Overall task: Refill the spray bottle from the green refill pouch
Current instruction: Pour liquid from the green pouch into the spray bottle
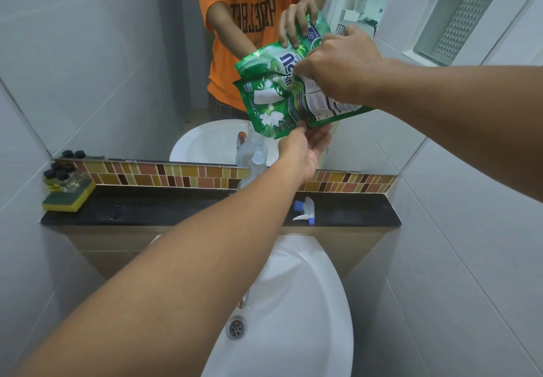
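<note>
Hands tip the green refill pouch over the open neck of the clear spray bottle, which stands on the dark ledge behind the white basin. The right hand grips the pouch's upper end, fingers curled into the crumpled film, while the left hand cups the lower corner from beneath, fingers bent round it, just above the bottle. Done well, the pour likely calls for the lower corner held steady directly over the neck and a slow squeeze from above, so liquid does not run down the outside onto the ledge. The removed trigger head lies on the ledge to the bottle's right. Whether liquid is flowing cannot be told: the pouch's outlet is hidden behind the left hand, and the forearm covers the bottle's base, so its fill level is unclear.
</note>
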Motion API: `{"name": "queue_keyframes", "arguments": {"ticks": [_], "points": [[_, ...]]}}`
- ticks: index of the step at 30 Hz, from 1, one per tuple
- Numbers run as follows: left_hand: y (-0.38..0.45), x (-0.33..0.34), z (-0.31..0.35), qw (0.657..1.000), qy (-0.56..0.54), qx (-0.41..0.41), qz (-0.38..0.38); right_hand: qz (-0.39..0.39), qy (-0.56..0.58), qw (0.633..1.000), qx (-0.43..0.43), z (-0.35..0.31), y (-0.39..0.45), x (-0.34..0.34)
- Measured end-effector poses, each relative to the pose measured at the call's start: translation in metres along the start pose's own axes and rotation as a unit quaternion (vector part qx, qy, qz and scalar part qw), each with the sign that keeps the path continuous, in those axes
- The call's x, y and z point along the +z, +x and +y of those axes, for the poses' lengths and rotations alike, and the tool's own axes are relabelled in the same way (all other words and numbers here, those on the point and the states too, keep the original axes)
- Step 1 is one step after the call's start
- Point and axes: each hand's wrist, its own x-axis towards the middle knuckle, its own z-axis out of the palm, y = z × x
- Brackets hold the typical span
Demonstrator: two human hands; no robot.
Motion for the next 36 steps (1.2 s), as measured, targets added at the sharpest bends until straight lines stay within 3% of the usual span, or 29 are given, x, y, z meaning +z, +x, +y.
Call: {"name": "queue_keyframes", "arguments": {"ticks": [36], "points": [[0.026,-0.028,-0.022,0.999,0.000,-0.019,0.029,-0.023,0.090,0.995,0.036,-0.019,-0.016,0.038]]}}
